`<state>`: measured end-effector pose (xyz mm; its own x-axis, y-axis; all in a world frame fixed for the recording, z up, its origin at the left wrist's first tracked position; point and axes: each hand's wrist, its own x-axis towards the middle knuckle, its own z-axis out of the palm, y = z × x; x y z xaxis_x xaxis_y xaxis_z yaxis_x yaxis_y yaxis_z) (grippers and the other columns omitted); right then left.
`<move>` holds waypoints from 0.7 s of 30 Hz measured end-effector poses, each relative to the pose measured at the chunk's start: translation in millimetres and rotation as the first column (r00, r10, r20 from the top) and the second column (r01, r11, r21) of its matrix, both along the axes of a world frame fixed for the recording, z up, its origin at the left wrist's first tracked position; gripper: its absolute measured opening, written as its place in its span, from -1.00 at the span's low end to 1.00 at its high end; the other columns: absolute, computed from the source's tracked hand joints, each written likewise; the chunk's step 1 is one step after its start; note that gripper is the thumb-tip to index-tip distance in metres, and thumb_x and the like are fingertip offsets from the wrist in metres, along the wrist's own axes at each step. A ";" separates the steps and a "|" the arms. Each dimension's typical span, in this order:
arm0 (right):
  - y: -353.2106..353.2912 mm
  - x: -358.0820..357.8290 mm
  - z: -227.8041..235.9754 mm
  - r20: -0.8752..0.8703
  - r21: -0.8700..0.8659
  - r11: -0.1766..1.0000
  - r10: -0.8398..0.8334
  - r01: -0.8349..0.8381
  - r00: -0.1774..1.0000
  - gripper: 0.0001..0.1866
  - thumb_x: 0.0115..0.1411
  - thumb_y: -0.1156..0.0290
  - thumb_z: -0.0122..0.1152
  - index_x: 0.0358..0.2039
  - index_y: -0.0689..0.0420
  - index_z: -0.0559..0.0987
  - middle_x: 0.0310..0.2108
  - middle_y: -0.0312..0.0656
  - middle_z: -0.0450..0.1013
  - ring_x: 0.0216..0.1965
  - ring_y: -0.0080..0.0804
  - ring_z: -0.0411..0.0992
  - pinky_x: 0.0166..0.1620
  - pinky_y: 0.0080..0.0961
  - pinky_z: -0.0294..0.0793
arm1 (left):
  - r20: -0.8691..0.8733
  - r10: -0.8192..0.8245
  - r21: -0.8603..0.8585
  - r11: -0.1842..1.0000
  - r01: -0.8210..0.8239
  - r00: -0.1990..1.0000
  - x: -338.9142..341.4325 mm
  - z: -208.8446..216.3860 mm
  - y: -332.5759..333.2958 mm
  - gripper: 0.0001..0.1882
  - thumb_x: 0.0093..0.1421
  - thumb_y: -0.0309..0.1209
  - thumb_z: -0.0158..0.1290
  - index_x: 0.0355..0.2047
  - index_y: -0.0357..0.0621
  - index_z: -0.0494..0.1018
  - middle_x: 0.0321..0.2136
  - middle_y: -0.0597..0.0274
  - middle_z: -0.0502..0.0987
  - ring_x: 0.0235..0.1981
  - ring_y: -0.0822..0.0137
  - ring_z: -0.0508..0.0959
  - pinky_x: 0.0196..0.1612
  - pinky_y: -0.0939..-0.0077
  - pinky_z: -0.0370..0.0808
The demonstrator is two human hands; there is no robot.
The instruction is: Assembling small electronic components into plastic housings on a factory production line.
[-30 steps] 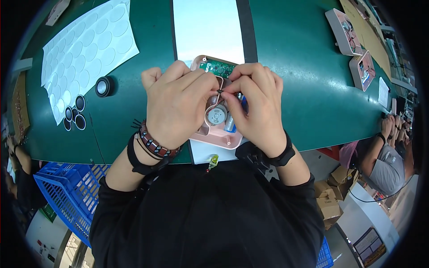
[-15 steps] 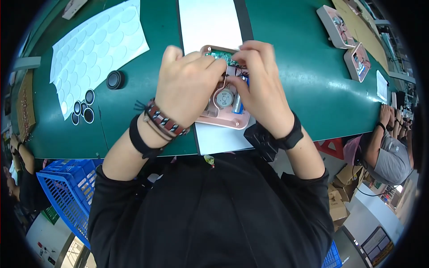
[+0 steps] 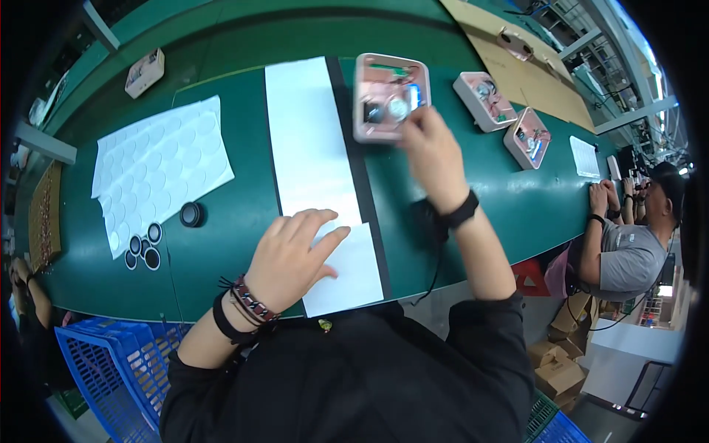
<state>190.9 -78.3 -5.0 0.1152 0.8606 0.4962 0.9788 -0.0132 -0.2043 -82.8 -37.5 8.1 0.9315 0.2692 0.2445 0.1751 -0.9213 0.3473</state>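
Observation:
My right hand (image 3: 434, 151) grips a pink plastic casing (image 3: 360, 100) by its near right corner, with fingers closed on the rim. The open casing shows a green circuit board (image 3: 390, 70), a blue battery (image 3: 414, 96) and a round silver part (image 3: 399, 109); it is slightly blurred. My left hand (image 3: 292, 255) rests with fingers spread, holding nothing, on or just over a white paper strip (image 3: 310, 140). That strip lies on a black band running away from me across the green table.
Two more pink casings (image 3: 484, 103) stand at the right, near a brown board (image 3: 546, 81); another casing (image 3: 145, 72) sits far left. White sheets of round stickers (image 3: 162, 162), black-and-white rings (image 3: 152, 258) and a black roll (image 3: 192, 215) lie left. A blue crate (image 3: 111, 362) stands below; a person (image 3: 628, 251) sits right.
The pink casing has moved from between both hands over the paper to the far right, carried by my right hand. My left hand has let go and come nearer, fingers spread.

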 end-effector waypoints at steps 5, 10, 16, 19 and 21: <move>-13.2 104.4 -33.0 0.277 0.043 0.995 -0.095 0.087 0.956 -0.81 -0.03 0.48 0.30 -0.36 0.11 0.53 -0.12 -0.05 0.34 -0.07 -0.04 0.37 -0.09 -0.26 0.42 | -0.239 -0.008 0.050 0.999 0.021 0.971 -14.9 -28.1 -0.7 -0.17 -0.25 -0.08 0.33 0.11 0.04 0.37 0.16 0.15 0.30 0.22 0.12 0.25 0.16 0.23 0.23; -38.2 138.8 -20.1 0.424 0.076 0.966 -0.256 0.248 0.868 -0.71 -0.11 0.30 0.42 -0.35 0.04 0.55 -0.04 -0.09 0.33 0.04 -0.05 0.29 0.03 -0.21 0.36 | -0.303 -0.045 -0.003 0.999 0.046 0.952 -17.2 -28.1 4.4 -0.15 -0.24 -0.06 0.34 0.13 0.09 0.37 0.23 0.18 0.24 0.26 0.17 0.19 0.20 0.23 0.17; -51.4 199.4 -42.4 0.169 -0.095 0.942 -0.304 0.322 0.938 -0.64 -0.13 0.25 0.47 -0.32 0.04 0.56 0.01 -0.04 0.30 0.05 0.00 0.28 0.08 -0.17 0.32 | -0.330 -0.037 -0.035 0.999 0.026 0.943 -15.8 -26.7 7.3 -0.17 -0.22 -0.08 0.34 0.13 0.09 0.36 0.23 0.19 0.23 0.27 0.17 0.18 0.20 0.24 0.17; -73.9 243.1 -41.8 0.090 -0.106 0.956 -0.264 0.272 0.960 -0.61 -0.13 0.26 0.47 -0.27 0.05 0.57 0.01 -0.03 0.29 0.05 0.05 0.28 0.08 -0.16 0.32 | -0.300 -0.046 -0.042 0.999 0.035 0.953 -12.9 -26.9 8.7 -0.17 -0.22 -0.09 0.34 0.13 0.09 0.36 0.23 0.20 0.24 0.27 0.17 0.18 0.21 0.26 0.17; -92.9 263.7 -31.7 0.069 -0.113 0.973 -0.192 0.199 0.979 -0.61 -0.17 0.39 0.47 -0.27 0.07 0.55 0.00 -0.03 0.31 0.03 0.07 0.29 0.06 -0.20 0.35 | -0.291 -0.047 -0.049 0.998 0.034 0.956 -14.5 -26.8 4.3 -0.17 -0.22 -0.09 0.34 0.14 0.08 0.36 0.23 0.20 0.24 0.27 0.17 0.18 0.21 0.27 0.17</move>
<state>454.7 -171.2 -36.8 0.2613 0.8773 0.4026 0.9649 -0.2264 -0.1330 -97.4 -33.2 -18.6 0.9708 0.2343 -0.0509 0.2379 -0.9150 0.3258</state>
